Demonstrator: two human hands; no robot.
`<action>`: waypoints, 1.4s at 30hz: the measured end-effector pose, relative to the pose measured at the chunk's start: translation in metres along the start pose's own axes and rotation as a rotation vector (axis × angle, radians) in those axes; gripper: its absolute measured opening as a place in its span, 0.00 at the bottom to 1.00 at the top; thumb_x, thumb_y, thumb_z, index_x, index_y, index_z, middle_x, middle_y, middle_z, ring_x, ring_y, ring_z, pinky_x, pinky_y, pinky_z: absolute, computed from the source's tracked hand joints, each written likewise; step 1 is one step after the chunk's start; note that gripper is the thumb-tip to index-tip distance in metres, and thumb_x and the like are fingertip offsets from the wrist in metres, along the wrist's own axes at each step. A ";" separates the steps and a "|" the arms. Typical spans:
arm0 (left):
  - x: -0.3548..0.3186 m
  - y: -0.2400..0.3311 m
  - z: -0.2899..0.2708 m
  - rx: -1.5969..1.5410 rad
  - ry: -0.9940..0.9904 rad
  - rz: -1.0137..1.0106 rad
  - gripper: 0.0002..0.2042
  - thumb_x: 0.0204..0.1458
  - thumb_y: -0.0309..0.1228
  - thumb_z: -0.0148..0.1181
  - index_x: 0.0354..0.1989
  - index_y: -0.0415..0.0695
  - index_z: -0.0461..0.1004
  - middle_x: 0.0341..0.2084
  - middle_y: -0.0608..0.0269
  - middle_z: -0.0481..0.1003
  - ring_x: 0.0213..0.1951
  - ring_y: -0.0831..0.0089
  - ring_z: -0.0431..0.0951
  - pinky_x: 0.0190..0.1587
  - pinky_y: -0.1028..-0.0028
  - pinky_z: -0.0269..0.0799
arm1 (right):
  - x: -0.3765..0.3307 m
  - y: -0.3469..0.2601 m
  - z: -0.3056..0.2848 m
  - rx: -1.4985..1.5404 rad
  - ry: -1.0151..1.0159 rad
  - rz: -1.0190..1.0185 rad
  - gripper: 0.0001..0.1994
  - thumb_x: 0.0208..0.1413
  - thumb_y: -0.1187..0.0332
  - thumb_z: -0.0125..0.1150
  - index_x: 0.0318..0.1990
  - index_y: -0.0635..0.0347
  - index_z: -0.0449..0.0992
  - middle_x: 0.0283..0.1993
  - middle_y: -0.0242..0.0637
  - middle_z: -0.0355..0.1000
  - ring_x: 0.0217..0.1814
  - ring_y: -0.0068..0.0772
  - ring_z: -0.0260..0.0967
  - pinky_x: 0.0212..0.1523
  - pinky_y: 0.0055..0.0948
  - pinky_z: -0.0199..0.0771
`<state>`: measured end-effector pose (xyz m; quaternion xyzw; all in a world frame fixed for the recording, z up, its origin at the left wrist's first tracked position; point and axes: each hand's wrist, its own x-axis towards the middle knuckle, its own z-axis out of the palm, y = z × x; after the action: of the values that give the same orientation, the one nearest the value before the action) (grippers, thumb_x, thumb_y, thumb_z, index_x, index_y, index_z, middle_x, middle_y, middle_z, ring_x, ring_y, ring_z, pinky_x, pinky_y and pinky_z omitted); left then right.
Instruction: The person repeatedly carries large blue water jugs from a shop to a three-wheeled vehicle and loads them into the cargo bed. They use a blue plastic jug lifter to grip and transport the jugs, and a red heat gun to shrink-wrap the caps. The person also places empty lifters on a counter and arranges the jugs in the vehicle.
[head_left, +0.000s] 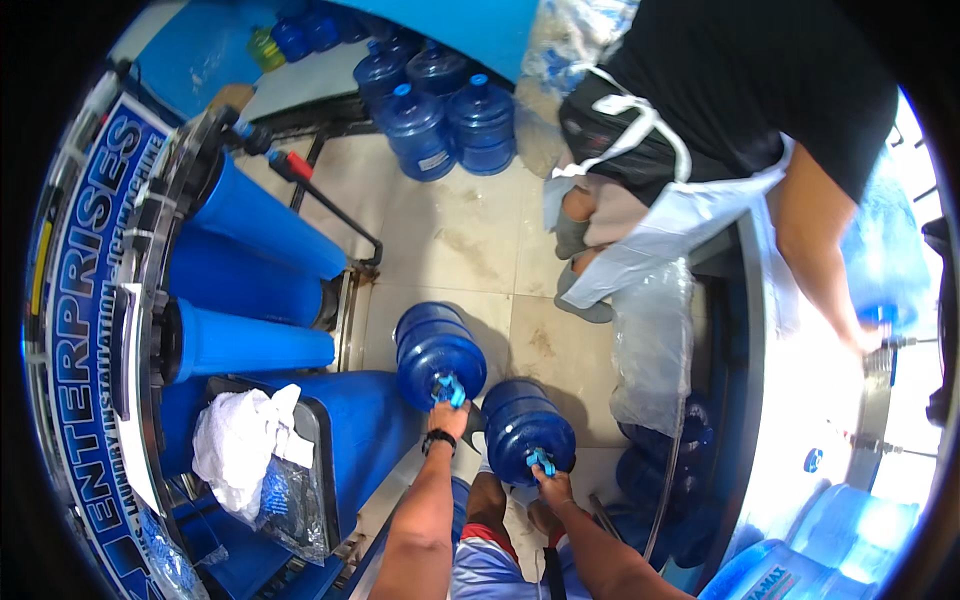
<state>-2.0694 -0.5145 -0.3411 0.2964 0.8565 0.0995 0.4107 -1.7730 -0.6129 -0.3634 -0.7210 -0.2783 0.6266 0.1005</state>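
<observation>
Look for the left jug (440,345) and the right jug (528,425) side by side, just ahead of the person's legs (487,492), at the tiled floor (430,240); cannot tell whether resting on it or raised slightly clear

Has the left hand (450,420) curled closed about the light-blue left handle (450,388) at the jug's neck, and the right hand (554,487) curled likewise on the right handle (541,459)

Likely to feel heavy if full, with a tendency to swing below the grip; cannot read the fill level through the blue plastic

Seems stiff-walled and hard to squeeze, but smooth and round, so probably slippery when wet and poor to clasp by the side; might crack if dropped hard

Best taken by the handle, fingers hooked well through, with a little space kept between the two bodies

Cannot see the undersides of the jugs, nor every finger; cannot tell whether the two touch

Shows a co-worker (730,90) with the head cut off, and loses the co-worker's hand (868,338) in glare beside the worktop (780,400); leaves the darker jugs (640,480) below the clear plastic (655,345) dim and hard to count
</observation>
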 end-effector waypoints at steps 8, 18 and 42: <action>-0.036 0.024 0.025 0.167 -0.168 0.019 0.23 0.51 0.48 0.62 0.48 0.44 0.82 0.48 0.41 0.79 0.53 0.43 0.78 0.57 0.54 0.72 | -0.026 0.004 -0.057 0.180 -0.028 0.100 0.20 0.54 0.52 0.74 0.27 0.62 0.78 0.19 0.34 0.71 0.19 0.31 0.70 0.24 0.35 0.70; 0.033 0.138 0.024 0.660 -0.603 0.358 0.18 0.47 0.44 0.65 0.36 0.40 0.83 0.36 0.44 0.82 0.44 0.48 0.82 0.49 0.56 0.78 | 0.004 -0.033 -0.036 0.255 -0.215 0.065 0.13 0.52 0.65 0.75 0.36 0.65 0.79 0.26 0.38 0.76 0.24 0.31 0.76 0.27 0.33 0.74; 0.035 -0.007 0.024 0.346 -0.750 0.278 0.15 0.47 0.38 0.69 0.29 0.35 0.81 0.21 0.50 0.80 0.20 0.62 0.80 0.25 0.62 0.75 | -0.231 0.053 -0.062 -0.011 0.330 0.139 0.25 0.55 0.47 0.63 0.39 0.67 0.81 0.34 0.51 0.80 0.42 0.49 0.80 0.48 0.43 0.75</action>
<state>-2.0719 -0.5012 -0.3821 0.4890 0.6042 -0.1057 0.6202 -1.7128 -0.7657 -0.1821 -0.8321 -0.2112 0.5034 0.0974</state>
